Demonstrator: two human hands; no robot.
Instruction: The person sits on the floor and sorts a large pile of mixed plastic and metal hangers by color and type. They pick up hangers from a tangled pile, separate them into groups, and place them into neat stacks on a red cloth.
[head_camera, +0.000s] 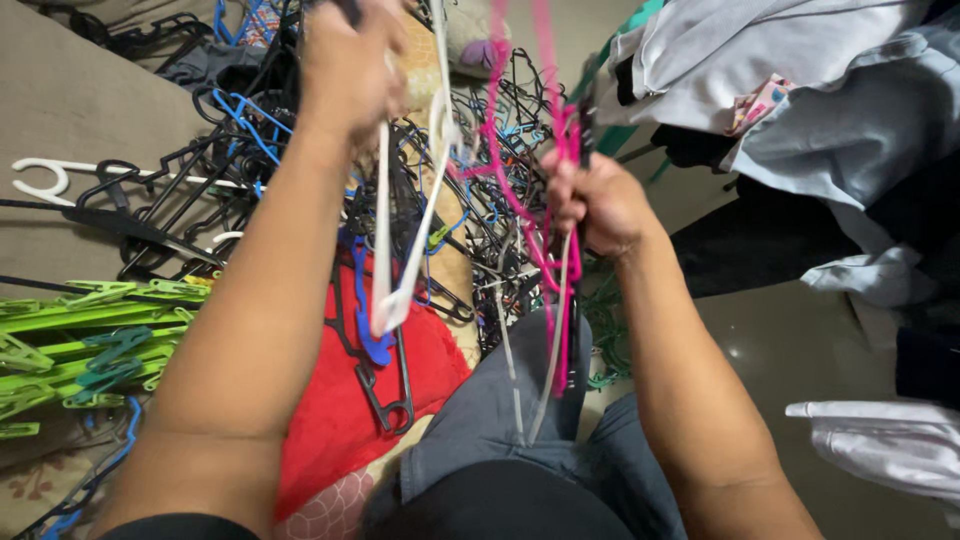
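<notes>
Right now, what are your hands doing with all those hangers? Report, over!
Left hand shut on white hanger. Right hand shut on pink hangers. Tangled hanger pile underneath, clothes heap alongside.

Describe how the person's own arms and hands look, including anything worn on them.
Both forearms are bare from elbow to wrist, with no sleeves in view. The left hand and right hand wear no gloves, and no watch, bracelet or ring shows. The left hand is blurred, so finer details cannot be told.
</notes>
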